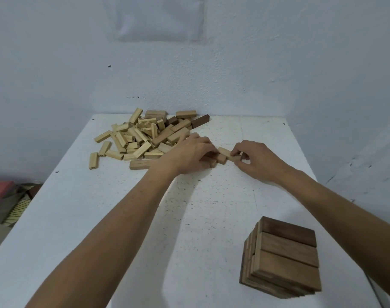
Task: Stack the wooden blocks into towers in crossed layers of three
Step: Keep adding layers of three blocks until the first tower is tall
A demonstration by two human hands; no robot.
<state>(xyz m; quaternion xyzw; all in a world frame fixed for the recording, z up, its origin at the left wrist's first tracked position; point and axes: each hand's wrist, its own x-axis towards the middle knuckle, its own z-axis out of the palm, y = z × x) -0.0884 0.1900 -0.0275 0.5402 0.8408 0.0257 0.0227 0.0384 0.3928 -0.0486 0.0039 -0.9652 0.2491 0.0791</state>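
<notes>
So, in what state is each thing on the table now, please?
Square tower of brown wooden blocks: upright, untouched.
Loose pile of pale and brown wooden blocks: unstacked.
Pale wooden block: pinched by right hand.
Short brown wooden blocks: held by curled fingers of left hand.

Loose pile [149, 136] of pale and brown blocks at table [100, 218] far edge, left of middle. Tower [283, 256], crossed layers, three brown blocks on top, near front right corner. Pale block [225, 151] lies across lower blocks [221, 160] mid-table.

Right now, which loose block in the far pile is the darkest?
The dark brown block at the far right end of the pile. The others there are pale or mid-brown.
</notes>
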